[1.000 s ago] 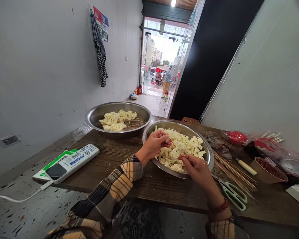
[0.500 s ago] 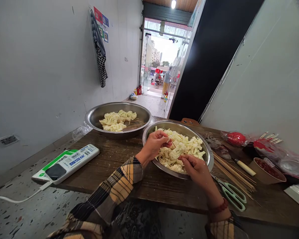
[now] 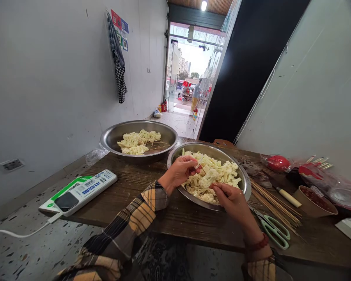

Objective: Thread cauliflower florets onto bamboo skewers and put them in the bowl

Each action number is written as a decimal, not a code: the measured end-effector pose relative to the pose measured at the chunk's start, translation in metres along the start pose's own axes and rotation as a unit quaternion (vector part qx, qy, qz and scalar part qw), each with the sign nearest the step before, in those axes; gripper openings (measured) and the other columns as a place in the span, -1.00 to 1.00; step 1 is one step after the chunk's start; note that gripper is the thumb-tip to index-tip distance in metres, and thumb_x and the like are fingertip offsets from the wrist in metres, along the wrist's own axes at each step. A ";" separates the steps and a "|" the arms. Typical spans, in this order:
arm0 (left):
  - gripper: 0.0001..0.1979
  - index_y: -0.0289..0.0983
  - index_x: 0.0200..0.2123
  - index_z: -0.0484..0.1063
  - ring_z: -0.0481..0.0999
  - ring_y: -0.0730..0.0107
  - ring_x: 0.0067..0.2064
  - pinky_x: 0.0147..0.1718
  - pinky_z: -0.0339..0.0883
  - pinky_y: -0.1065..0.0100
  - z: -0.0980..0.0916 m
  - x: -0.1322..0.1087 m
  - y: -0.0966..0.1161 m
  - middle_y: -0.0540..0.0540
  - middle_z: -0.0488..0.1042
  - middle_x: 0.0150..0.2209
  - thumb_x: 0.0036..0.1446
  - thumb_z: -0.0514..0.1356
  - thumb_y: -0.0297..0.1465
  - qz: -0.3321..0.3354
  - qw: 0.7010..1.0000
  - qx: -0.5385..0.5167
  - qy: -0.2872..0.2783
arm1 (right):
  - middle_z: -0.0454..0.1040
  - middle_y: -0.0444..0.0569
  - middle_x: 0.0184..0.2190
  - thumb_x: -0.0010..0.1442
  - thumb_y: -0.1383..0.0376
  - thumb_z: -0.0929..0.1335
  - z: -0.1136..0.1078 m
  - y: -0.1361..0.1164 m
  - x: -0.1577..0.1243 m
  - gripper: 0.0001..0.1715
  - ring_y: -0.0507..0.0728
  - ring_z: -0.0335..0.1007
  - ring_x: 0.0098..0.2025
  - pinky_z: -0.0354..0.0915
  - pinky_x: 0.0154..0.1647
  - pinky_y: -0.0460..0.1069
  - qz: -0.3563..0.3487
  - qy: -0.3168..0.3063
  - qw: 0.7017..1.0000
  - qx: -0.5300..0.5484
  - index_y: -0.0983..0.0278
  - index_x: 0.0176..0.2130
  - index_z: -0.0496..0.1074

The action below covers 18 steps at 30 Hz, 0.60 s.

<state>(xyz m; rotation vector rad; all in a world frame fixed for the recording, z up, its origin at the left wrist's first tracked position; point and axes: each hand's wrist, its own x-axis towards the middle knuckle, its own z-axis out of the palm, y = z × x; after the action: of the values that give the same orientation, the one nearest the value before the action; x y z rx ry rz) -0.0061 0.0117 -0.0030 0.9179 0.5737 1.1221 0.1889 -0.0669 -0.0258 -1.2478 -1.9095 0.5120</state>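
Note:
My left hand [image 3: 181, 170] is closed above the near metal basin [image 3: 245, 183], pinching a bamboo skewer [image 3: 203, 170] whose short brown end pokes out toward the right. A pale piece [image 3: 200, 160] shows at its fingertips, too small to make out. Between thumb and fingers my right hand [image 3: 230, 197] grips a cauliflower floret [image 3: 209, 178], close to the skewer's end; whether they touch I cannot tell. Loose cauliflower pieces [image 3: 228, 171] fill the basin beneath both hands. In the far metal basin [image 3: 111, 138] lie skewered cauliflower florets [image 3: 131, 140].
Bamboo skewers [image 3: 276, 203], green-handled scissors [image 3: 276, 230] and a pale-handled tool [image 3: 289, 197] lie right of the near basin. Beyond them stands a paper bowl [image 3: 314, 203] with red contents. At the table's left sit a white device [image 3: 90, 191] with a cable and a phone [image 3: 66, 201].
Hands and basins stay almost in place. The floret in my right hand has turned slightly and sits a little nearer the skewer's end.

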 end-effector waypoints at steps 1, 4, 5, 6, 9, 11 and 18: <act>-0.78 -0.36 -0.51 0.32 0.44 0.50 -0.57 -0.65 0.07 0.55 0.000 0.000 0.001 -0.12 0.48 -0.56 -0.23 0.33 -0.51 -0.004 1.000 -0.001 -0.002 | 0.59 0.04 -0.31 0.27 0.12 0.22 0.000 0.000 0.000 -0.56 0.16 0.50 -0.29 0.35 -0.30 -0.03 -0.002 -0.001 1.000 -0.002 0.32 -0.24 0.57; -0.80 -0.36 -0.53 0.32 0.43 0.50 -0.57 -0.67 0.00 0.55 0.000 -0.001 0.002 -0.13 0.47 -0.56 -0.23 0.32 -0.51 -0.015 1.000 -0.003 -0.010 | 0.59 0.03 -0.32 0.28 0.12 0.22 -0.001 0.000 0.000 -0.56 0.16 0.49 -0.29 0.35 -0.30 -0.04 -0.004 0.000 1.000 -0.006 0.32 -0.24 0.58; -0.81 -0.36 -0.53 0.33 0.43 0.51 -0.57 -0.67 -0.02 0.55 0.000 -0.001 0.003 -0.13 0.48 -0.56 -0.24 0.32 -0.52 -0.019 1.000 -0.002 -0.013 | 0.59 0.03 -0.32 0.28 0.12 0.22 -0.001 0.000 0.000 -0.56 0.16 0.49 -0.29 0.35 -0.30 -0.04 -0.004 0.001 1.000 -0.007 0.32 -0.25 0.57; -0.81 -0.36 -0.53 0.33 0.42 0.51 -0.57 -0.67 -0.04 0.55 0.001 -0.001 0.003 -0.14 0.48 -0.56 -0.24 0.31 -0.53 -0.026 0.999 0.003 -0.019 | 0.59 0.03 -0.32 0.28 0.12 0.22 -0.001 0.001 0.000 -0.56 0.16 0.49 -0.29 0.35 -0.29 -0.04 -0.005 0.001 1.000 -0.007 0.32 -0.25 0.57; -0.83 -0.37 -0.55 0.34 0.42 0.51 -0.57 -0.67 -0.06 0.54 0.003 -0.002 0.001 -0.17 0.49 -0.55 -0.24 0.31 -0.53 -0.053 0.997 0.024 -0.046 | 0.57 0.00 -0.39 0.28 0.11 0.22 0.000 0.002 0.001 -0.56 0.14 0.48 -0.35 0.33 -0.35 -0.05 -0.004 0.004 1.000 -0.008 0.32 -0.26 0.57; -0.83 -0.37 -0.57 0.33 0.42 0.52 -0.57 -0.67 -0.06 0.54 0.005 -0.003 -0.001 -0.17 0.48 -0.55 -0.23 0.31 -0.52 -0.061 0.996 0.029 -0.056 | 0.56 -0.02 -0.43 0.28 0.11 0.22 0.000 0.002 0.002 -0.55 0.12 0.45 -0.41 0.31 -0.40 -0.06 -0.002 0.005 1.000 -0.010 0.32 -0.27 0.57; -0.79 -0.35 -0.49 0.36 0.40 0.58 -0.56 -0.65 0.00 0.55 0.009 -0.005 -0.005 -0.11 0.48 -0.51 -0.17 0.34 -0.41 -0.036 0.997 0.061 -0.022 | 0.52 -0.05 -0.50 0.28 0.11 0.21 0.001 -0.002 0.002 -0.57 0.12 0.44 -0.42 0.31 -0.40 -0.06 0.000 0.017 1.000 -0.016 0.30 -0.29 0.55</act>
<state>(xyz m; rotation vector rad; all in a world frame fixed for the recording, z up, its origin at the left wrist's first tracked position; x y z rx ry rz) 0.0016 0.0039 -0.0028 1.0176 0.6401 1.0088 0.1868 -0.0655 -0.0244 -1.2692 -1.8972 0.4583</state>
